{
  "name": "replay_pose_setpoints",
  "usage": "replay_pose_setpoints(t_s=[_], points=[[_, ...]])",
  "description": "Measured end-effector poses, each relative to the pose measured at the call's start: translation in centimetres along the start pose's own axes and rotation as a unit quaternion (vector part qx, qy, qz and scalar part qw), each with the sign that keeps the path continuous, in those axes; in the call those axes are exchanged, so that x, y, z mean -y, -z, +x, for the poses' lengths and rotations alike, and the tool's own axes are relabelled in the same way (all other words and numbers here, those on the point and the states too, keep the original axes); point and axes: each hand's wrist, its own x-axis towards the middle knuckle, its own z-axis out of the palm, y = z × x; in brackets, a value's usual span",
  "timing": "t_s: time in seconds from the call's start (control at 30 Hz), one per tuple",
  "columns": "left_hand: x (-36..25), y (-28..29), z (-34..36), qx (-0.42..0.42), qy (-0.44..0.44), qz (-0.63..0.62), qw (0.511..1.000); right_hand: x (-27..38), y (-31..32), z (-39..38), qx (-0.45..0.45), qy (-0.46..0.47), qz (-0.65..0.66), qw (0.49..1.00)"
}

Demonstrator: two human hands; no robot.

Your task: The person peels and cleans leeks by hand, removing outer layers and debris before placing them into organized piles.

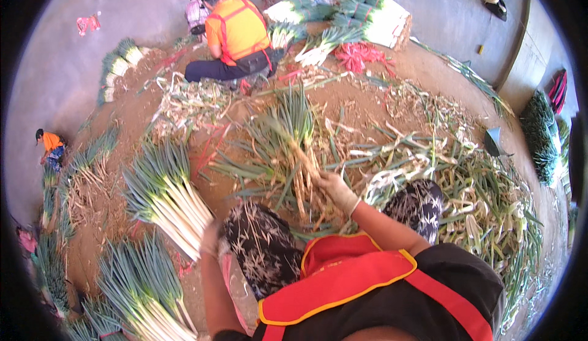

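Note:
My right hand (pixel 337 192), in a pale glove, is closed round the stalk of an untrimmed green onion (pixel 304 160) with brown, dry outer leaves. More untrimmed green onions (pixel 286 126) stand and lean in a loose heap just past that hand, their green tops pointing away from me. My left hand (pixel 211 240) is beside my knee, at the white root ends of a pile of peeled green onions (pixel 179 209). It is smeared and its fingers do not show, so whether it grips any of them cannot be told.
Another peeled pile (pixel 144 289) lies at the lower left. Stripped leaves (pixel 484 218) cover the ground to my right. A person in an orange vest (pixel 239 31) sits ahead, near stacked bundles (pixel 367 16) and red ties (pixel 360 56). Green bundles (pixel 540 136) lean along the right wall.

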Motion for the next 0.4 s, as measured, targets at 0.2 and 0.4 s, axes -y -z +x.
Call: replay_pose_setpoints(t_s=[0.2,0.4], points=[[-19.5,-3.2,5.8,0.060,-0.189,-0.058,0.978,2.7,-1.4,-2.5,-0.035,0.132,-0.139,0.981],[-20.5,-9.0,16.5,0.256,-0.135,-0.288,0.913,1.2,-3.0,-2.2,-0.125,0.229,-0.353,0.899]])
